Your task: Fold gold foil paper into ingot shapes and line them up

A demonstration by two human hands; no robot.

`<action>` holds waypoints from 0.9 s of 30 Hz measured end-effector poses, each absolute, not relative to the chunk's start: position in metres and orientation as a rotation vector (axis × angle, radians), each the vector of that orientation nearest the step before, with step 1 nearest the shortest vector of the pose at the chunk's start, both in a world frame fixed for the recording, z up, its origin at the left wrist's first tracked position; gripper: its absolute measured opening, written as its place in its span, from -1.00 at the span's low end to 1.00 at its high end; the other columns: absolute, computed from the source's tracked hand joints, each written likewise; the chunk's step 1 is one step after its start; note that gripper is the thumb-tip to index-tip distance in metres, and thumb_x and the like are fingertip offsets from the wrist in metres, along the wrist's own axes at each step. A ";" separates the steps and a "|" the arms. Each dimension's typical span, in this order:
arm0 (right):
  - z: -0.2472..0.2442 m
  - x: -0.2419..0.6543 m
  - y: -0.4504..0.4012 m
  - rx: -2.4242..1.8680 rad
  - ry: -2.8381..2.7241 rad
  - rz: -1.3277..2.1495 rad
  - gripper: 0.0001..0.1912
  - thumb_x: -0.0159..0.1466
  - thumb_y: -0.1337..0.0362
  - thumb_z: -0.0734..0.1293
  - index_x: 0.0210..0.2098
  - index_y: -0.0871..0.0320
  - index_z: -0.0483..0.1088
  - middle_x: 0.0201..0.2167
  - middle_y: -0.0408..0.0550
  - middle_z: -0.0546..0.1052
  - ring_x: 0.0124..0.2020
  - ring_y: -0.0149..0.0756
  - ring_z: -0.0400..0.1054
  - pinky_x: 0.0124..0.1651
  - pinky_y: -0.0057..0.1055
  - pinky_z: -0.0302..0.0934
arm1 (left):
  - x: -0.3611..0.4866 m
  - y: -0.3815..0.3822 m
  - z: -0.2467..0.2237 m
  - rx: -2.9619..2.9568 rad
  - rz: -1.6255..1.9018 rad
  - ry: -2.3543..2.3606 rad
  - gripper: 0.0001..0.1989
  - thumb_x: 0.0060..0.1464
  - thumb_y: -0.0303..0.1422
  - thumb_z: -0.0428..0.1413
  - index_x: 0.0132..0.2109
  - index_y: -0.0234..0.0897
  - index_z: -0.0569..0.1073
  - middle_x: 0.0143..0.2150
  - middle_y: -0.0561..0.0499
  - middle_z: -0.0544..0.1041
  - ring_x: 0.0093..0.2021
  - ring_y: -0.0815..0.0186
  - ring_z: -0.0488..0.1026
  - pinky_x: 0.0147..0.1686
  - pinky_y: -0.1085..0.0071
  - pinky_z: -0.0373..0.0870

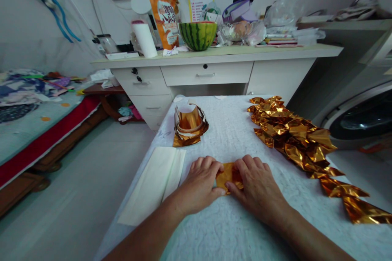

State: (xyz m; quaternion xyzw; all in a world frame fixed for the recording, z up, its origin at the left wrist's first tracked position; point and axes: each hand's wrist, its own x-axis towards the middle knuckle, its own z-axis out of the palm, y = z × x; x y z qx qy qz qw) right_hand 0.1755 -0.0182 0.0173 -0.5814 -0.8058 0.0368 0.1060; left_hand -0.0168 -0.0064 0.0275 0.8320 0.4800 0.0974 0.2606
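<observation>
A small piece of gold foil paper (226, 176) lies on the cloth-covered table between my hands. My left hand (204, 179) grips its left edge, thumb below and fingers curled at the top. The right side is pinched by my right hand (255, 183), whose fingers cover that end. Just beyond my left hand, a curled stack of gold foil sheets (188, 124) stands on the table. Flat pale paper sheets (150, 185) lie to the left, partly beside my left forearm. On the right, a heap of twisted gold foil pieces (290, 134) stretches along the table edge.
Behind the table (223, 130) stands a white desk (205, 63) bearing a watermelon half (198, 36), an orange snack bag (165, 18) and a white cylinder (145, 40). A washing machine (361, 106) is at the right, a bed (55, 126) at the left.
</observation>
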 end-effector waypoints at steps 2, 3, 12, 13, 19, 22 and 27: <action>0.018 0.172 -0.021 -1.746 -2.373 0.097 -0.62 0.19 -0.05 0.33 -0.23 0.14 0.37 -0.26 0.06 0.40 -0.21 -0.05 0.24 -0.17 -0.16 0.09 | -0.019 -0.006 0.029 2.242 0.241 1.265 -0.65 0.06 -0.31 0.17 0.00 -0.14 0.31 0.02 0.00 0.32 0.06 0.14 0.21 0.11 0.18 0.17; 0.018 0.170 -0.021 -1.757 -2.375 0.093 -0.59 0.19 -0.08 0.32 -0.22 0.14 0.37 -0.26 0.07 0.40 -0.21 -0.03 0.24 -0.17 -0.14 0.09 | -0.019 -0.005 0.030 2.233 0.229 1.250 -0.64 0.06 -0.32 0.17 0.01 -0.14 0.31 0.03 -0.01 0.31 0.07 0.14 0.21 0.11 0.18 0.16; 0.017 0.169 -0.026 -1.739 -2.361 0.078 -0.56 0.12 -0.12 0.36 -0.26 0.13 0.35 -0.28 0.04 0.39 -0.22 -0.03 0.24 -0.18 -0.13 0.08 | -0.022 -0.003 0.031 2.191 0.221 1.226 -0.58 0.00 -0.34 0.19 0.03 -0.17 0.31 0.04 -0.03 0.31 0.06 0.13 0.21 0.11 0.18 0.18; 0.017 0.171 -0.026 -1.722 -2.357 0.085 -0.57 0.12 -0.10 0.38 -0.27 0.12 0.34 -0.28 0.03 0.39 -0.23 -0.04 0.24 -0.18 -0.14 0.08 | -0.022 -0.003 0.030 2.189 0.224 1.227 -0.58 0.00 -0.33 0.19 0.03 -0.16 0.31 0.04 -0.03 0.31 0.07 0.13 0.21 0.10 0.18 0.18; 0.016 0.194 -0.020 -1.710 -2.348 0.148 -0.55 0.09 0.01 0.42 -0.13 0.11 0.32 -0.21 0.02 0.42 -0.20 -0.06 0.27 -0.16 -0.18 0.09 | -0.022 -0.002 0.031 2.172 0.213 1.240 -0.57 -0.03 -0.34 0.21 0.02 -0.15 0.32 0.03 -0.02 0.32 0.06 0.12 0.22 0.09 0.19 0.18; 0.012 0.211 -0.014 -1.716 -2.359 0.147 -0.42 0.07 0.08 0.43 0.03 0.12 0.28 -0.11 0.09 0.42 -0.14 -0.01 0.29 -0.14 -0.16 0.11 | -0.021 -0.002 0.033 2.161 0.210 1.246 -0.58 -0.03 -0.35 0.19 0.01 -0.13 0.32 0.03 -0.01 0.32 0.06 0.13 0.22 0.09 0.20 0.17; 0.009 0.232 -0.006 -1.742 -2.394 0.236 -0.24 0.05 0.15 0.44 0.20 0.14 0.17 0.00 0.20 0.40 -0.04 0.13 0.31 -0.07 0.01 0.18 | -0.021 -0.003 0.034 2.155 0.191 1.235 -0.55 -0.02 -0.37 0.19 0.04 -0.13 0.31 0.04 -0.01 0.31 0.06 0.14 0.21 0.09 0.21 0.17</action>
